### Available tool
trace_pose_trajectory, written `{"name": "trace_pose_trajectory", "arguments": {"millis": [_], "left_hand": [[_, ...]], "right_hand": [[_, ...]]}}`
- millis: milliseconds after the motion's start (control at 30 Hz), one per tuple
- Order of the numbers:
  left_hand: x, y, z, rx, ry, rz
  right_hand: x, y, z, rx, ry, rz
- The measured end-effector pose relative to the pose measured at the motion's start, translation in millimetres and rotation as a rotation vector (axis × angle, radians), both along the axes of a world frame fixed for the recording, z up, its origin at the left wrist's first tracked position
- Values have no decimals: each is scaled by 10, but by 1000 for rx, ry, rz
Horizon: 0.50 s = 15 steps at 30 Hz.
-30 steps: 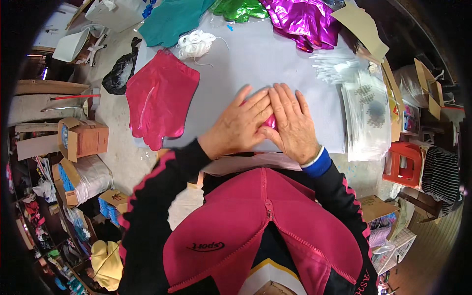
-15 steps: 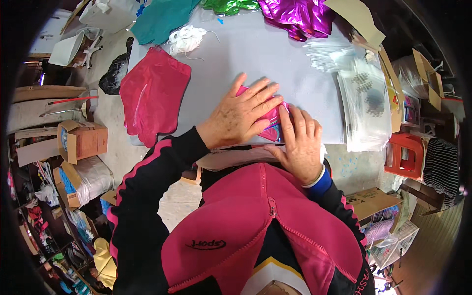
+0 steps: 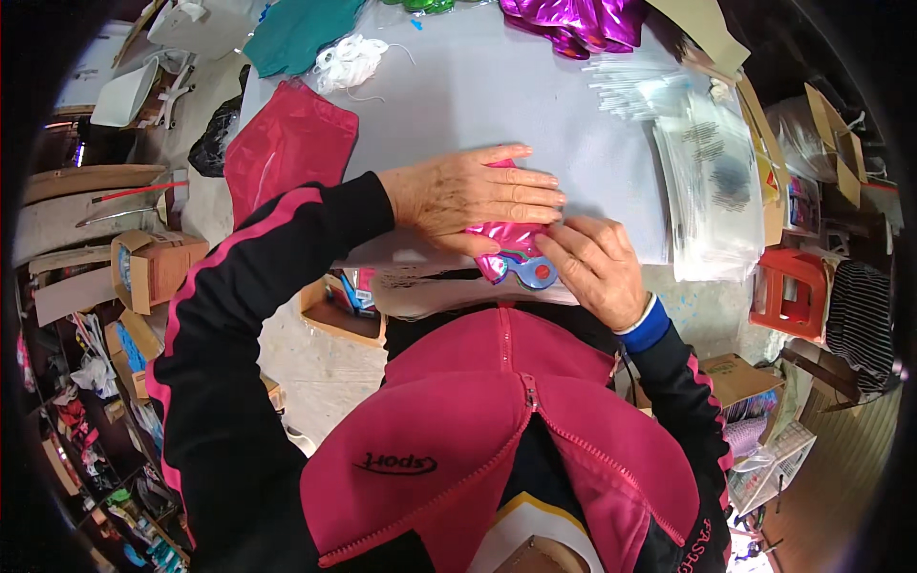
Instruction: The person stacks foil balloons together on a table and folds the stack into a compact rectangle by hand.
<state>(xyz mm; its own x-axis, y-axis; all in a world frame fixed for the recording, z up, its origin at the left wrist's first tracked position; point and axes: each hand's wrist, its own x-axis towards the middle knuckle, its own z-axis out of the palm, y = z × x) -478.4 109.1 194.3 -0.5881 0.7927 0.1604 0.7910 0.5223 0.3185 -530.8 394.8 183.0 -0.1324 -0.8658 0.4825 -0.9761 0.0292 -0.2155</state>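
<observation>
A folded, shiny pink foil balloon [image 3: 511, 232] lies near the table's front edge, its lower end showing a printed patch of blue, green and red. My left hand [image 3: 487, 196] rests flat over its upper part, fingers stretched out to the right and covering much of it. At its right edge, my right hand [image 3: 604, 270] has bent fingers closed against the foil; the thumb is mostly hidden. To the left, partly behind my left sleeve, flat dark-pink foil pieces [image 3: 296, 143] are spread.
A bundle of white string [image 3: 350, 63], teal foil [image 3: 301, 36] and purple foil [image 3: 578, 24] lie along the far side of the grey table [image 3: 458, 105]. Clear plastic bags [image 3: 712, 205] and clear straws [image 3: 630, 88] occupy its right. Beyond stands a red stool [image 3: 793, 294].
My left hand has shifted right and turned more level across the foil. My right hand has moved slightly right and toward me, its fingers now bent. More of the printed end shows.
</observation>
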Motion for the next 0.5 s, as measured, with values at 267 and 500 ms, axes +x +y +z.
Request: {"name": "trace_pose_trajectory", "arguments": {"millis": [267,500], "left_hand": [[-154,-43,20,-23,76,-43],[-388,-181,-23,17,96,-110]], "right_hand": [[-34,-212,-12,-17,-43,148],[-141,-377,83,31,-66,175]]}}
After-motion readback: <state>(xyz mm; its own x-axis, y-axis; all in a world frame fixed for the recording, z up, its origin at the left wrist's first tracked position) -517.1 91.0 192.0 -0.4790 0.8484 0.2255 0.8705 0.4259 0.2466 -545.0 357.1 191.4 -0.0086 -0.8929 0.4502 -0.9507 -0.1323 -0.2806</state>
